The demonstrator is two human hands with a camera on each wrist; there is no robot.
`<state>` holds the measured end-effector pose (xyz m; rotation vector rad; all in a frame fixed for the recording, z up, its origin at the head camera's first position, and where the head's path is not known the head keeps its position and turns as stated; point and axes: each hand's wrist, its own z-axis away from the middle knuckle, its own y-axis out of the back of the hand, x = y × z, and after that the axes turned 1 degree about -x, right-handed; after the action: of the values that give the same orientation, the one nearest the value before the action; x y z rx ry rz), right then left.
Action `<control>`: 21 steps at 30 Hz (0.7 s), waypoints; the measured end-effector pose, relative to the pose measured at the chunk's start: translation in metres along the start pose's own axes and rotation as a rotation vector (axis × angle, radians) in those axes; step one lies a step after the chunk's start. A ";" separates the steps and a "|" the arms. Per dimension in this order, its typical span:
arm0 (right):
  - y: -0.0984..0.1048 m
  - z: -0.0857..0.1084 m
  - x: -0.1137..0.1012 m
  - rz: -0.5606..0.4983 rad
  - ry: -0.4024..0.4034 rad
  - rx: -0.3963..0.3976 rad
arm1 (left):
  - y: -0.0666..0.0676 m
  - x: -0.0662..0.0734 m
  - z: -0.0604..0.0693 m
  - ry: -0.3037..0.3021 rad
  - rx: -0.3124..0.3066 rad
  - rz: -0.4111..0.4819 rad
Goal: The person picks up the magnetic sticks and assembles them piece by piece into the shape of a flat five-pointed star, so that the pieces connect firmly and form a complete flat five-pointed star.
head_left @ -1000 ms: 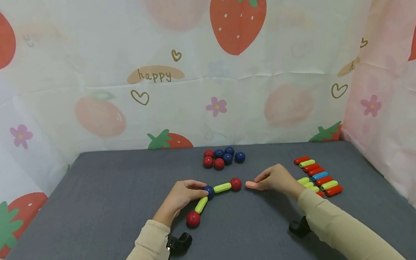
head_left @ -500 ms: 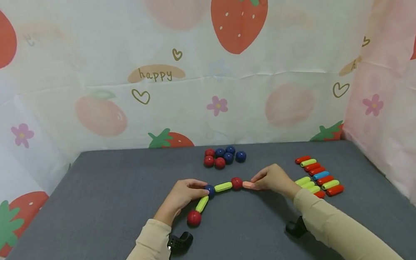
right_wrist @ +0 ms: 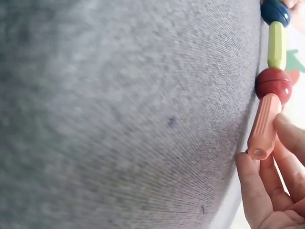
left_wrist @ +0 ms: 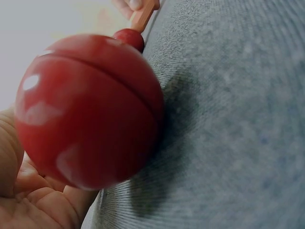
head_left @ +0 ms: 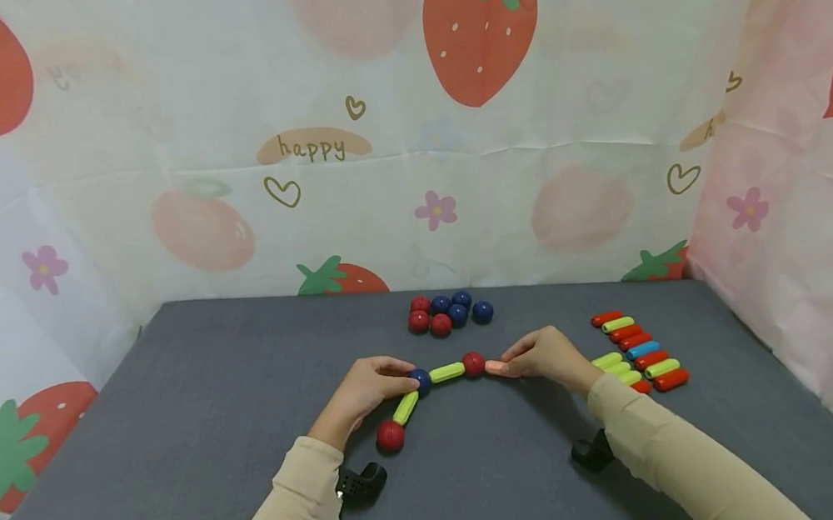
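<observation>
The right hand [head_left: 546,358] pinches the coral rod [head_left: 495,367], which we see pointing left from it, long axis running left to right, left end touching the red ball [head_left: 474,364]. Farther left, the left hand [head_left: 369,388] pinches the blue ball [head_left: 421,381]. A second ago, we see a gap between rod and red ball.

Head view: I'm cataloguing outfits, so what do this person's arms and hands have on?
Left sleeve and right sleeve: beige, wrist-length. Left wrist camera and right wrist camera: black, with rounded ends. Left hand and right hand: ungloved.
</observation>
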<state>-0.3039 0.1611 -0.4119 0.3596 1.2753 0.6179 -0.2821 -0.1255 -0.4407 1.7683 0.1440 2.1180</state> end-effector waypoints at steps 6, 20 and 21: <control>0.001 -0.006 -0.004 -0.039 -0.018 -0.024 | 0.001 -0.001 -0.001 -0.003 -0.002 -0.009; 0.003 -0.032 -0.022 -0.205 -0.049 0.068 | 0.016 -0.001 0.003 0.014 0.000 -0.033; 0.003 -0.035 -0.023 -0.219 -0.051 0.082 | 0.016 -0.001 0.003 0.017 0.001 -0.033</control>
<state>-0.3418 0.1470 -0.4017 0.2961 1.2734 0.3690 -0.2830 -0.1414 -0.4361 1.7365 0.1782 2.1107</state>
